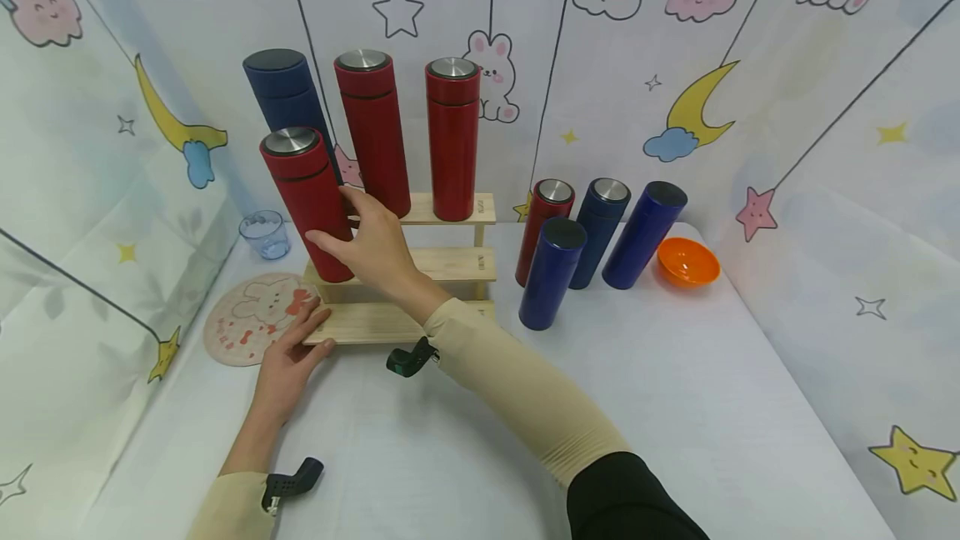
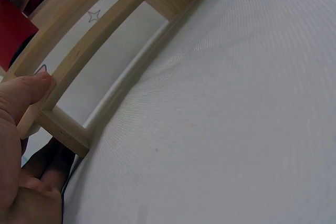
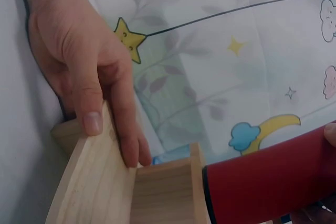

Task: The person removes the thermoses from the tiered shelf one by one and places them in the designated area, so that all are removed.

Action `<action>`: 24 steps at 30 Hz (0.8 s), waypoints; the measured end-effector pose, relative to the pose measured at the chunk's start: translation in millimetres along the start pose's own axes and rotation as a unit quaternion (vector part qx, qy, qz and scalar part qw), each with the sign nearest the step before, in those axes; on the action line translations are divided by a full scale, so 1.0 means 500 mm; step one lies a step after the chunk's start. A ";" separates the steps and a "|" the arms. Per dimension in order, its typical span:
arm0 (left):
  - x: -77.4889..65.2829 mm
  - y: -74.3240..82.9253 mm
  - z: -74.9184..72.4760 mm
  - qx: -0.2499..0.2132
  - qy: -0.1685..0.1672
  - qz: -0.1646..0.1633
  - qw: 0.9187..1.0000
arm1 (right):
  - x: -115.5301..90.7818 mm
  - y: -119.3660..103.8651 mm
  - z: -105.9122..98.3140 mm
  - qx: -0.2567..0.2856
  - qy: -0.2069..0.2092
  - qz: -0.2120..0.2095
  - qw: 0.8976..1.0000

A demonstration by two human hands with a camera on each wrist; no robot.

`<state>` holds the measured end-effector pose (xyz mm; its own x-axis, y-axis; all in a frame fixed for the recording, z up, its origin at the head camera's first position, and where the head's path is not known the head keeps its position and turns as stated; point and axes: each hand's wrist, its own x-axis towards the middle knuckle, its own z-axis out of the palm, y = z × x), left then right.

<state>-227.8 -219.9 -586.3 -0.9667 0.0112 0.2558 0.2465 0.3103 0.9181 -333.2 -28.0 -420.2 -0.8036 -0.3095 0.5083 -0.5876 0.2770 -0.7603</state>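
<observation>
Left hand (image 1: 288, 365) low — right hand (image 1: 380, 244) higher

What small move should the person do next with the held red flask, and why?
Probably the right hand should gently settle the red flask on the middle step before letting go. Its base is at that step's left end, though full contact is hard to tell, and the left hand grips the bottom step, perhaps to steady it.

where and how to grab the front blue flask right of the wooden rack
Probably mid-body on the blue flask, coming from the front: it stands upright, its sides are round, and nothing blocks its near side.
</observation>
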 end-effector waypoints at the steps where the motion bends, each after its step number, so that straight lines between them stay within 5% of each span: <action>1: 0.000 0.001 0.000 -0.002 0.001 -0.001 1.000 | 0.000 -0.001 0.000 0.000 0.001 -0.003 1.000; 15: 0.002 0.008 0.000 0.000 -0.002 0.000 1.000 | -0.010 -0.004 -0.006 -0.003 0.007 -0.009 1.000; 24: -0.001 0.003 0.001 0.020 -0.001 -0.002 1.000 | -0.032 -0.024 -0.049 0.020 0.027 -0.024 0.999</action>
<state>-227.3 -219.1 -585.3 -0.9679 0.0114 0.2511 0.2393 0.3477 0.9066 -315.7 -4.3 -409.6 -0.7798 -0.2715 0.5641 -0.6214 0.2264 -0.7500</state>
